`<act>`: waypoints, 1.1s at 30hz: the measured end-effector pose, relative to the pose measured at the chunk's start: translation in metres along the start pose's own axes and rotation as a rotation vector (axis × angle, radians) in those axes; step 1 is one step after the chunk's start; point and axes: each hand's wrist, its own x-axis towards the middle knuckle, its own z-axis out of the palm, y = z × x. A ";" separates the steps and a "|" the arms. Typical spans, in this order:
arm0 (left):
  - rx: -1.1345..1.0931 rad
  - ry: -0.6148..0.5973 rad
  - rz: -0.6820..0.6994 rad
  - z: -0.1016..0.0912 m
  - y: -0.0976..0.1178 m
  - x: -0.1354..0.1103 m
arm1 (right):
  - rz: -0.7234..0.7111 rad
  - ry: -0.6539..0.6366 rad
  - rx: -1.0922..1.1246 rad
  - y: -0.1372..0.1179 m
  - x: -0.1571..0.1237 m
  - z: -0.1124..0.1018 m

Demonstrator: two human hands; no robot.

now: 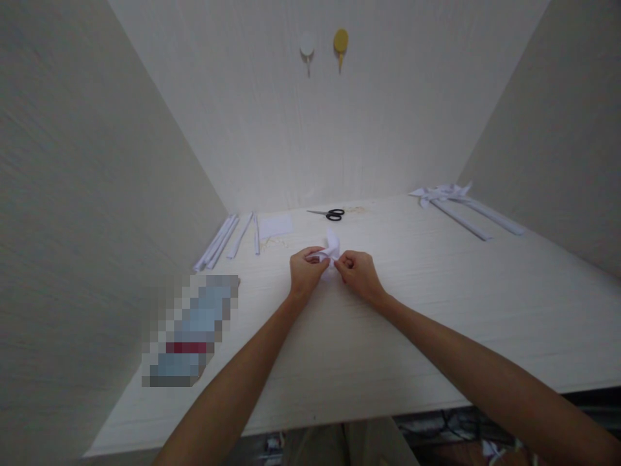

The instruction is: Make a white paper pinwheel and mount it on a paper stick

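Observation:
A white paper pinwheel (332, 242) with curled blades is held up over the middle of the table. My left hand (305, 275) grips it from the left, thumb and fingers closed on the paper. From the right, my right hand (359, 274) pinches at its centre with thumb and forefinger; whether a small pin is between them I cannot make out. Beyond the hands lies a pair of scissors (334, 215) with black handles, blades pointing left. A white paper sheet (275, 226) rests flat to the left, with thin pale sticks (274, 242) scattered just below it.
Several rolled paper tubes (218, 242) lie at the back left. Pinwheels (444, 193) on paper handles (462, 220) sit at the back right. A pixelated flat object (198, 330) is on the left. White (307, 45) and yellow (341, 41) hooks hang on the wall.

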 end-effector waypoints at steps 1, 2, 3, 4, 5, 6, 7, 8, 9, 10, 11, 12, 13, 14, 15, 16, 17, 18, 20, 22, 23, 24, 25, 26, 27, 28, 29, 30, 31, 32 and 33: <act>-0.005 -0.002 -0.007 0.000 0.000 0.000 | 0.010 -0.006 0.003 0.000 0.000 0.000; -0.008 -0.002 -0.013 0.000 0.001 0.000 | 0.020 -0.015 0.010 0.000 0.000 0.000; -0.011 0.001 -0.021 0.000 0.001 0.000 | 0.029 -0.028 0.021 0.000 0.000 -0.001; -0.013 0.003 -0.029 0.000 0.002 0.000 | 0.038 -0.042 0.035 0.000 0.000 -0.001; -0.015 0.008 -0.037 0.000 0.002 0.000 | 0.046 -0.056 0.051 0.000 0.000 -0.001; -0.015 0.010 -0.045 0.000 0.002 0.000 | 0.052 -0.068 0.066 0.000 0.000 0.000; -0.013 0.012 -0.051 0.000 0.002 0.000 | 0.056 -0.078 0.076 0.000 0.000 0.000; -0.007 0.015 -0.053 0.000 0.001 0.001 | 0.056 -0.084 0.078 0.000 0.000 0.000; 0.000 0.016 -0.053 0.000 0.001 0.001 | 0.055 -0.083 0.074 0.001 0.000 0.000; 0.008 0.016 -0.050 0.000 0.000 0.001 | 0.054 -0.076 0.068 0.001 0.000 0.000; 0.016 0.014 -0.044 0.000 0.000 0.001 | 0.052 -0.065 0.059 0.001 0.000 0.000; 0.024 0.009 -0.034 0.000 -0.001 0.001 | 0.049 -0.046 0.049 0.001 0.001 -0.001; 0.033 0.000 -0.021 0.000 -0.001 0.001 | 0.043 -0.025 0.038 0.001 0.001 -0.001; 0.041 -0.010 -0.008 0.000 0.000 0.001 | 0.033 0.002 0.027 0.001 0.001 -0.002; 0.049 -0.018 0.006 0.000 0.000 0.001 | 0.018 0.027 0.014 0.001 0.001 -0.002; 0.057 -0.023 0.019 0.000 0.001 0.000 | -0.001 0.046 0.000 0.001 0.001 -0.003; 0.066 -0.027 0.032 -0.001 0.001 0.000 | -0.021 0.054 -0.010 0.002 0.001 -0.003; 0.074 -0.028 0.048 -0.001 0.002 0.000 | -0.034 0.045 -0.012 0.002 0.001 -0.003; 0.086 -0.028 0.095 -0.002 0.002 0.000 | -0.031 -0.028 0.020 0.004 0.001 -0.002; 0.103 -0.033 0.165 -0.002 0.001 -0.001 | 0.029 -0.130 0.112 0.006 0.002 -0.001; 0.116 -0.032 0.206 -0.002 0.001 -0.001 | 0.066 -0.169 0.162 0.007 0.002 0.000; 0.133 -0.031 0.244 -0.002 0.000 -0.001 | 0.092 -0.187 0.196 0.007 0.002 0.000; 0.148 -0.030 0.274 -0.002 -0.001 -0.002 | 0.093 -0.176 0.197 0.008 0.002 0.000; 0.157 -0.030 0.289 -0.002 -0.002 -0.002 | 0.062 -0.143 0.161 0.008 0.001 -0.001; 0.157 -0.031 0.289 -0.001 -0.002 -0.003 | 0.002 -0.100 0.094 0.007 0.000 -0.001; 0.149 -0.033 0.276 -0.001 -0.003 -0.003 | -0.071 -0.054 0.013 0.006 -0.001 -0.002; 0.135 -0.036 0.258 -0.001 -0.003 -0.003 | -0.138 -0.018 -0.060 0.005 -0.002 -0.002; 0.121 -0.037 0.241 0.000 -0.003 -0.003 | -0.181 0.003 -0.108 0.004 -0.002 -0.002; 0.112 -0.036 0.229 0.000 -0.003 -0.002 | -0.190 0.006 -0.120 0.003 -0.003 -0.002; 0.107 -0.034 0.224 0.000 -0.003 -0.002 | -0.162 -0.013 -0.092 0.002 -0.003 -0.002; 0.108 -0.034 0.223 0.001 -0.003 -0.002 | -0.107 -0.045 -0.035 0.002 -0.002 -0.001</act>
